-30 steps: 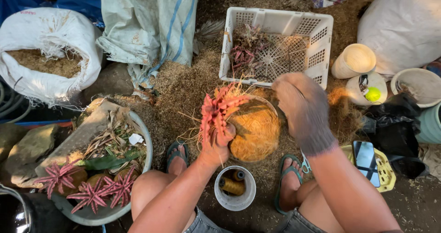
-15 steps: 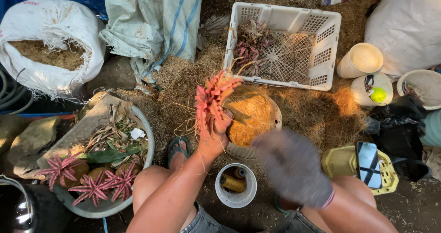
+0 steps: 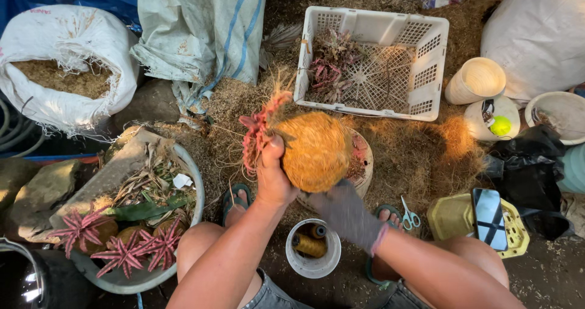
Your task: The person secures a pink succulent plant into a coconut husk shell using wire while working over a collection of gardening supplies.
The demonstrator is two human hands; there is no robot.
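Coconut-fibre ball (image 3: 317, 150), round, orange-brown and shaggy, sits raised above the ground at the middle of the view, with a small red spiky plant (image 3: 259, 129) pressed against its left side. The left hand (image 3: 274, 178) grips both from below: its fingers (image 3: 277, 145) are curled tight around the plant's base and the ball's near edge, thumb lying up along the fibre. The right hand (image 3: 344, 214), in a grey knitted glove with a pink cuff, is blurred and sits just below and to the right of the ball; whether its fingers touch the ball or are closed cannot be told.

Behind the ball stands a round pot (image 3: 362, 169) partly hidden by it. A white plastic lattice crate (image 3: 426, 59) farther back holds more reddish plants. Near the person's knees is a white cup (image 3: 314, 263) with a spool of yellow-brown thread (image 3: 308, 245) inside, and small scissors (image 3: 409, 214) lie on the straw-strewn ground to the right. At left, a grey basin (image 3: 192, 181) carries finished fibre balls topped with red star-shaped plants (image 3: 122, 254). A white sack (image 3: 67, 59) of husk stands at upper left, and a phone (image 3: 490, 217) rests on a yellow lid (image 3: 454, 217) at right.
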